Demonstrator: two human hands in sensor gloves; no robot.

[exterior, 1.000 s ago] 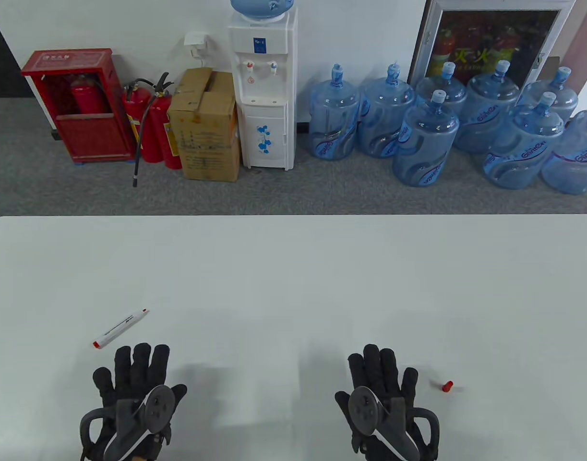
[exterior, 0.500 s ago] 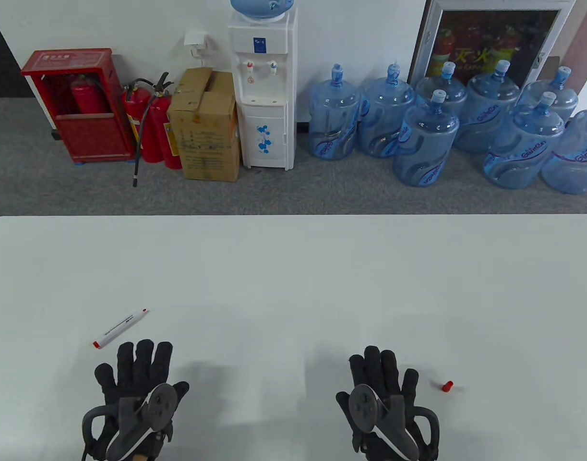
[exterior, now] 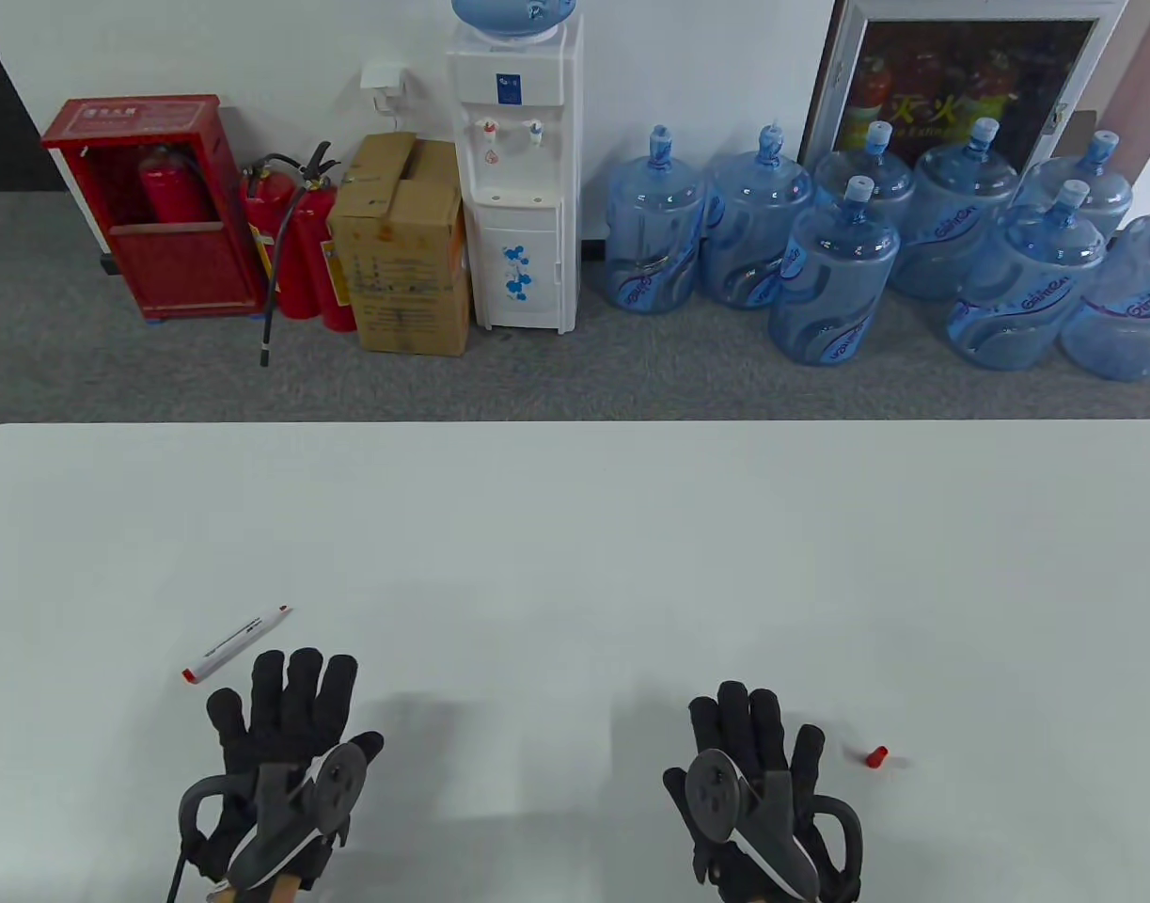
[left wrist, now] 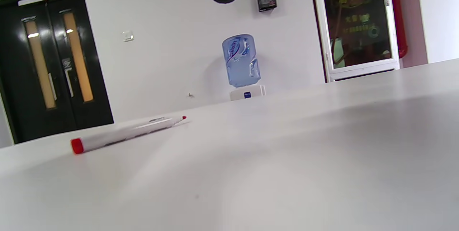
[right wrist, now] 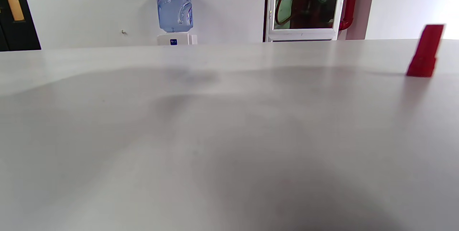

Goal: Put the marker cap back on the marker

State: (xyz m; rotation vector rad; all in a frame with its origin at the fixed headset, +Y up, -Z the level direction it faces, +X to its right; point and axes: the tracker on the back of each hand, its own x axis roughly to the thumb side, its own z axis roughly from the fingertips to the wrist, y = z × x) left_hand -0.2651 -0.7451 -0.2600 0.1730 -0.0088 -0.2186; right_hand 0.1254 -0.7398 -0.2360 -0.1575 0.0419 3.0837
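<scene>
Left hand [exterior: 288, 729] has slid forward and a little right over the last second, fingers spread flat and holding nothing, fingertips now just short of the marker [exterior: 237, 643], which lies uncapped on the table [exterior: 575, 527] with its red tip pointing away. Right hand [exterior: 753, 762] has barely shifted, fingers likewise apart and empty, the red cap [exterior: 876, 756] standing upright just to its right. Reads as the reach beginning on the marker side; nothing grasped yet, cap and marker well apart.
</scene>
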